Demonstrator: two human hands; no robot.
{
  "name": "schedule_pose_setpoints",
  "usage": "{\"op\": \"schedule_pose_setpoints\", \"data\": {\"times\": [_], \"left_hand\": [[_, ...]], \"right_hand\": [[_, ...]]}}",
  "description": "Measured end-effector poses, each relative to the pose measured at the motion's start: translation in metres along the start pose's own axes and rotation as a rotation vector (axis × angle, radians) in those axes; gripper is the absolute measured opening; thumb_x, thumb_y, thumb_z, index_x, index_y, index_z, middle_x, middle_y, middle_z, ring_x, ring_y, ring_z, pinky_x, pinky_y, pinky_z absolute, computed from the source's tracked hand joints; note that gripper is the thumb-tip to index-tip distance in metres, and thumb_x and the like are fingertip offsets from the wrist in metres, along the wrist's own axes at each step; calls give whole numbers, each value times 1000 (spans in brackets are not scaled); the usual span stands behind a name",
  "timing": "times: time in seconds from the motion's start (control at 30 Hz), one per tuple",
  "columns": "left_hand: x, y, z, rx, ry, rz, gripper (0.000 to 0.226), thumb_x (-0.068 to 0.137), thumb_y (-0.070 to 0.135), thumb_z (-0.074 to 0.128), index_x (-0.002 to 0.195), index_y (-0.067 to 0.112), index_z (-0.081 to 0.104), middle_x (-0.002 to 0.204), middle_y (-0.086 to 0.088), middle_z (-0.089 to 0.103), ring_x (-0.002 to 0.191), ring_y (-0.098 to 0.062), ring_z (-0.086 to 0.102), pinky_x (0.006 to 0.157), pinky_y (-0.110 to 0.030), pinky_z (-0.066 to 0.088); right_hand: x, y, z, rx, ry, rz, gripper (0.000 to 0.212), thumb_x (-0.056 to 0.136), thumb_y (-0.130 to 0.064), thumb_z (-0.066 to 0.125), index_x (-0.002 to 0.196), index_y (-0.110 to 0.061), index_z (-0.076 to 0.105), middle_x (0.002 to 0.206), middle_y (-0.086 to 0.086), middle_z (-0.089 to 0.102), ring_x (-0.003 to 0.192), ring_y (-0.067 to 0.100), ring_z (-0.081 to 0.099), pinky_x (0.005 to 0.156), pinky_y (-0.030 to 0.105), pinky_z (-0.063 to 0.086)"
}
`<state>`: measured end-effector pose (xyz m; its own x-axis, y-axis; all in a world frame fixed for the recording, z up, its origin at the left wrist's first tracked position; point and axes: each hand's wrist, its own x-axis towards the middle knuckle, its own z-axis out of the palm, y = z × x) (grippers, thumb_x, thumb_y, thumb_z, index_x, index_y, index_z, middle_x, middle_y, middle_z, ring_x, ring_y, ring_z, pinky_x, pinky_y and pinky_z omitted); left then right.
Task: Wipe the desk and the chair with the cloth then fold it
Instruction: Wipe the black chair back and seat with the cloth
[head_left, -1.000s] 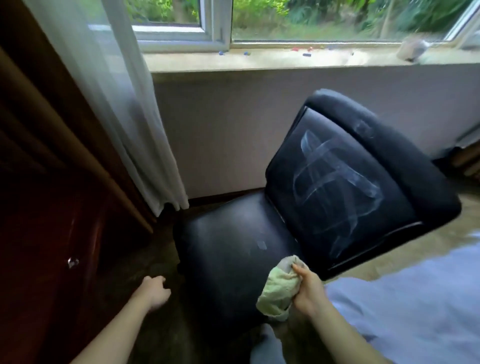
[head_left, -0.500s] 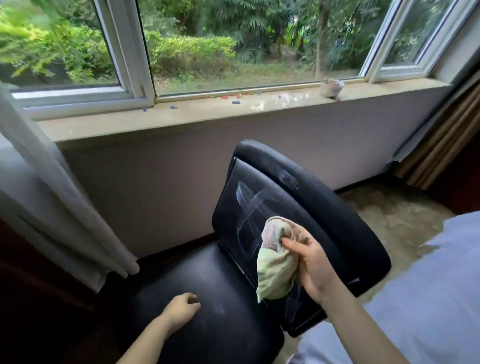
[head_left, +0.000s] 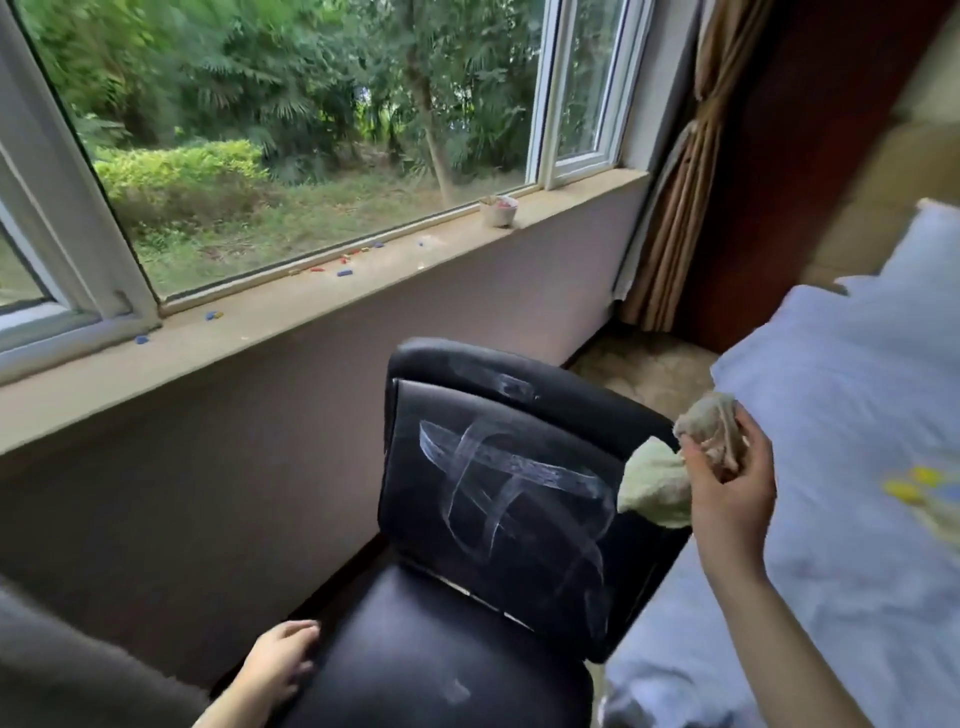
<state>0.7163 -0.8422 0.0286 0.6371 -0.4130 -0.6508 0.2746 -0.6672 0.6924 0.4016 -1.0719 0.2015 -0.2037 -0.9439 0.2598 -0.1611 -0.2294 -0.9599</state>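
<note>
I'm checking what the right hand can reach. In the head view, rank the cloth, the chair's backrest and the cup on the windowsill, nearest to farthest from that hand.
1. Cloth: gripped in the right hand itself.
2. Backrest: just left of the hand, next to the cloth.
3. Cup: far off on the windowsill, beyond the backrest.

Right hand (head_left: 730, 480) grips cloth (head_left: 657, 486) beside chair (head_left: 498, 499) (streaked).
</note>
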Motion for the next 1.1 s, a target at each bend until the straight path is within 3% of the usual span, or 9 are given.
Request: {"op": "schedule_pose_setpoints", "data": {"times": [0.13, 0.27, 0.33, 0.43, 0.63, 0.73, 0.83, 0.97, 1.1], "left_hand": [[-3, 44, -1, 53, -119, 84, 17, 98, 15, 46, 110, 12, 57, 105, -9, 55, 88, -26, 54, 74, -28, 34], [-7, 95, 32, 70, -252, 220, 22, 97, 14, 47, 115, 9, 59, 85, -6, 55, 68, -18, 51, 59, -24, 31], [-22, 119, 53, 68, -320, 284, 22, 97, 15, 46, 114, 12, 59, 86, -3, 56, 71, -17, 53, 58, -24, 32], [-52, 152, 79, 79, -408, 377, 17, 98, 16, 44, 105, 20, 59, 93, 1, 59, 83, -16, 57, 67, -26, 38], [-69, 185, 102, 68, -387, 485, 21, 97, 17, 46, 113, 19, 59, 103, -1, 59, 89, -15, 59, 64, -22, 42], [-66, 196, 109, 59, -343, 495, 20, 96, 15, 47, 109, 20, 61, 100, -1, 61, 82, -12, 59, 64, -23, 43], [-63, 207, 119, 41, -296, 497, 20, 97, 14, 46, 110, 18, 61, 98, -1, 62, 81, -12, 59, 65, -22, 42], [-60, 226, 144, 91, -250, 520, 21, 98, 16, 46, 114, 18, 60, 110, -1, 60, 91, -14, 59, 62, -21, 38], [-61, 243, 172, 116, -207, 542, 28, 97, 9, 41, 120, 12, 57, 105, -5, 57, 81, -9, 56, 50, -11, 38]], "right_hand": [[-8, -3, -15, -20, 132, 19, 54, 85, -23, 69, 132, -29, 45, 134, -1, 52, 119, 16, 53, 95, 29, 44], [-20, -9, -18, -108, 150, -46, 50, 87, -20, 67, 133, -26, 47, 134, -4, 52, 115, 6, 49, 91, 18, 39], [-18, -16, -16, -164, 145, -85, 51, 89, -20, 64, 136, -24, 45, 138, -4, 49, 117, 4, 46, 88, 11, 35], [-2, -17, -4, -241, 121, -157, 53, 91, -24, 60, 140, -22, 40, 142, -1, 46, 126, 15, 47, 92, 16, 37], [51, 30, 23, -733, -169, -244, 55, 96, -30, 51, 146, -25, 28, 134, 8, 51, 117, 30, 52, 88, 37, 47], [69, 67, 23, -997, -413, -255, 57, 97, -25, 43, 149, -25, 20, 148, 7, 34, 137, 27, 30, 107, 38, 33], [78, 81, 25, -1034, -430, -345, 57, 98, -24, 41, 150, -21, 19, 153, 7, 28, 140, 24, 25, 111, 35, 27], [96, 77, 37, -1042, -464, -495, 55, 95, -26, 48, 147, -16, 29, 137, 7, 47, 122, 27, 46, 93, 37, 42], [114, 83, 77, -941, -461, -910, 45, 81, -22, 47, 120, -3, 60, 89, 10, 64, 77, 28, 63, 64, 35, 52]]}}
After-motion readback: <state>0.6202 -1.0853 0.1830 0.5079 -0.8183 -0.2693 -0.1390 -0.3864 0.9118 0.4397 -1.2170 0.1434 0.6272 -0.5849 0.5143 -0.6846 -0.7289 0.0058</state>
